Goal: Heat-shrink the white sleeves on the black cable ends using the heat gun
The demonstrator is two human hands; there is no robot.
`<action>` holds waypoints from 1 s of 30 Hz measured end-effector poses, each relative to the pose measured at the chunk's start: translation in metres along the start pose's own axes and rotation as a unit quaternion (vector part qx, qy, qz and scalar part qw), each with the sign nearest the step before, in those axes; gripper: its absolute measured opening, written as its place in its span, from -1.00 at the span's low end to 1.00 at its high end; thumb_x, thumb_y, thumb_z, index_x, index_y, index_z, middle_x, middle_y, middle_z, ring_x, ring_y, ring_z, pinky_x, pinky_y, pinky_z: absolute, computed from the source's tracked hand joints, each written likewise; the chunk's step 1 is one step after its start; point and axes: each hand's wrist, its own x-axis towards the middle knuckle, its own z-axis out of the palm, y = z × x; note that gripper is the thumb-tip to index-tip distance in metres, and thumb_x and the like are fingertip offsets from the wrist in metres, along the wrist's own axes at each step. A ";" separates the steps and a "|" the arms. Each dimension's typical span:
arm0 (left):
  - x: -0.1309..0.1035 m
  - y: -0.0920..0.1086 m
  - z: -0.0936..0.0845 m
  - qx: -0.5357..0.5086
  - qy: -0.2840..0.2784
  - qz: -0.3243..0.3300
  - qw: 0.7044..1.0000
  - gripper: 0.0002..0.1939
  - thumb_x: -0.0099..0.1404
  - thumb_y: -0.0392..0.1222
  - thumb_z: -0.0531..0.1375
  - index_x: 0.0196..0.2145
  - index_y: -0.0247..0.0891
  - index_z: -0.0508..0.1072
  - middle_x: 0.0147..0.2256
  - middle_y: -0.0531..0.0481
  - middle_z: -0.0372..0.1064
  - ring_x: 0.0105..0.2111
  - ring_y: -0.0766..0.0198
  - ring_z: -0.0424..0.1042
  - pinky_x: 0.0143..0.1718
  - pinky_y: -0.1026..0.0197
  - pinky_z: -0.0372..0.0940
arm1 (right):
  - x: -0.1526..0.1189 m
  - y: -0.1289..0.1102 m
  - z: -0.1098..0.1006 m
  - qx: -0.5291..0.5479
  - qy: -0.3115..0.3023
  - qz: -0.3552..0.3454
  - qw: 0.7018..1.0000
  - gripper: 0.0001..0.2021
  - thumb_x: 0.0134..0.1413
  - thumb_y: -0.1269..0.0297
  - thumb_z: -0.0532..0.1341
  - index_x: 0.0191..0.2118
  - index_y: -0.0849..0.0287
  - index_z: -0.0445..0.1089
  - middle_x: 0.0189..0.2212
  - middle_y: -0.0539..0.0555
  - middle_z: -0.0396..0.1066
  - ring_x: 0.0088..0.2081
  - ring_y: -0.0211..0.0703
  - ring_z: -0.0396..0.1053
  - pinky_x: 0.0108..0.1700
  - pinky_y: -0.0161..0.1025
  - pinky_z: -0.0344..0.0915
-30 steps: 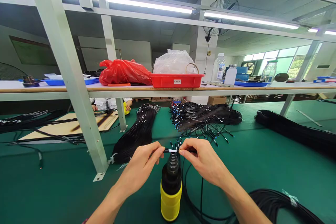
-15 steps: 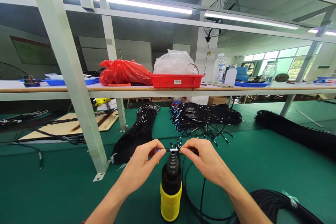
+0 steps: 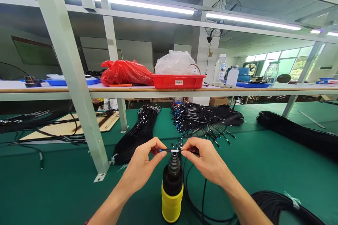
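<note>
Left hand (image 3: 142, 158) first: its thumb and forefinger bracket the end of a black cable (image 3: 168, 150), whose blue tip (image 3: 160, 150) shows between them; whether they actually press on it, I can't tell from this angle. A white sleeve (image 3: 174, 150) sits on the cable midway between the two hands, right above the upturned, stepped nozzle (image 3: 174, 165) of a yellow-and-black tool (image 3: 172, 197), which stands upright on the green tabletop (image 3: 250, 158). On the other side of the sleeve, the right hand (image 3: 207, 160) pinches the same cable between thumb and forefinger, its other fingers curled in. The cable is thus held level, crosswise over the nozzle.

Around this, from the left: loose black cables (image 3: 29, 119) trail over a pale board (image 3: 109, 124), then comes a white post (image 3: 79, 88) bolted to the tabletop. Next lies a long black bundle (image 3: 139, 137), tied at its near end, and beyond the hands a spread bundle with blue and white tips (image 3: 195, 114). At lower right is a black coil (image 3: 266, 198) with a clear tie, and farther back at the right a thick black bundle (image 3: 295, 133). On the shelf (image 3: 137, 94) above, a red bag (image 3: 126, 74) lies just beside a red tray (image 3: 163, 82) heaped with clear plastic (image 3: 174, 64); a clear bottle (image 3: 221, 68) and a white one stand farther right.
</note>
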 end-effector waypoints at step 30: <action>-0.006 0.002 0.001 0.047 -0.048 0.002 0.998 -0.52 0.43 0.11 -0.11 -0.52 -0.21 0.27 -0.55 0.14 0.12 -0.49 0.30 0.13 -0.44 0.26 0.03 | -0.005 -0.010 -0.006 -0.026 -0.036 -0.008 0.999 -0.77 0.25 0.27 0.12 -0.42 0.15 0.40 -0.50 -0.05 0.40 -0.45 -0.25 0.25 -0.41 -0.31 0.11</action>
